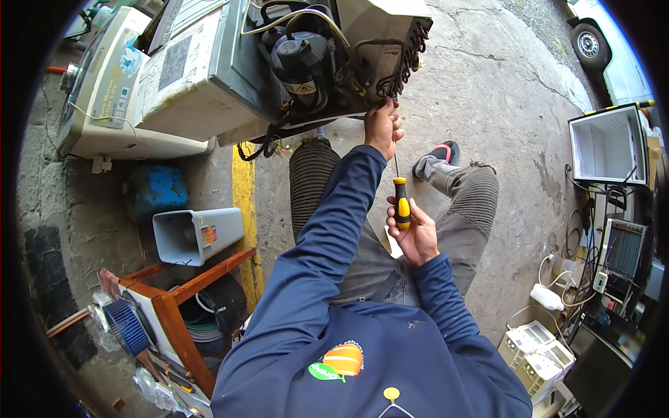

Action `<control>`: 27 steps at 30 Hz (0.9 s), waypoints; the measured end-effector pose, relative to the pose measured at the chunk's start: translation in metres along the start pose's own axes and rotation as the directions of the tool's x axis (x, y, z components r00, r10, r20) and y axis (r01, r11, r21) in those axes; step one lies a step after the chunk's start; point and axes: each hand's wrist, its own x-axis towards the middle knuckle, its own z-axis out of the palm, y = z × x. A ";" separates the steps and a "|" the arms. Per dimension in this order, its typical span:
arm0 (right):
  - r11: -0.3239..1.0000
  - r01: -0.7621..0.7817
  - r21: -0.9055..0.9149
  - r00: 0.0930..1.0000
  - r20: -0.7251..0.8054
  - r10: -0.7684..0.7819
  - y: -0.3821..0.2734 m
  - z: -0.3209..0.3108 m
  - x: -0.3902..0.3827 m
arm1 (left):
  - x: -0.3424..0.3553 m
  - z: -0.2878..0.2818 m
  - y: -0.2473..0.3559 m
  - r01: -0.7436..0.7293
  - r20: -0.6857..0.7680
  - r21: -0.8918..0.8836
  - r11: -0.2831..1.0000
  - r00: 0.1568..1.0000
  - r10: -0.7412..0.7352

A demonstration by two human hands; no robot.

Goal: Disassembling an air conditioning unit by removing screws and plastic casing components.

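In my right hand (420, 235) is a yellow-and-black screwdriver (402, 205), its handle between thumb and fingers and its thin shaft pointing away from me. The shaft's tip reaches up beside my left hand (382, 129), where I cannot make it out. My left fingers are curled at the lower edge of an opened air-conditioner unit (376, 42), just below its bent copper tubes (392, 82). What they grip is hidden. Left of those tubes, a black compressor (300, 63) sits in the unit.
A grey bin (174, 240) lies on its side at left, near a blue container (157, 191). Below it stands a wooden frame (167, 306) beside a blue fan wheel (129, 327). Appliances and cables line the right side, with an open white cabinet (606, 150) among them.
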 end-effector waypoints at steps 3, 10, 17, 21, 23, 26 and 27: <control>0.644 0.323 -0.693 0.862 -0.064 -0.502 0.010 -0.005 0.008 | -0.007 0.012 -0.002 0.001 -0.016 0.067 0.998 1.000 0.000; 0.963 0.199 -0.185 0.970 -0.104 -0.220 0.008 0.027 -0.003 | 0.002 -0.007 -0.002 0.019 0.015 0.063 0.998 1.000 -0.020; 0.581 0.364 -0.728 0.817 -0.049 -0.574 0.014 -0.002 0.008 | -0.017 0.008 -0.008 -0.041 -0.047 0.082 0.996 0.998 0.045; -0.316 0.243 -0.917 0.431 0.394 -0.812 0.021 0.000 0.024 | -0.028 0.014 -0.016 -0.126 -0.184 0.097 0.987 0.973 0.142; -0.122 0.377 -0.918 0.446 0.295 -0.845 0.026 -0.004 0.028 | -0.027 0.007 -0.020 -0.150 -0.191 0.114 0.982 0.967 0.170; 0.079 0.492 -0.867 0.476 0.192 -0.858 0.028 -0.004 0.026 | -0.025 0.001 -0.022 -0.170 -0.200 0.132 0.977 0.960 0.194; 0.404 0.498 -0.768 0.657 0.030 -0.753 0.025 0.000 0.018 | -0.025 0.000 -0.020 -0.139 -0.208 0.131 0.982 0.964 0.164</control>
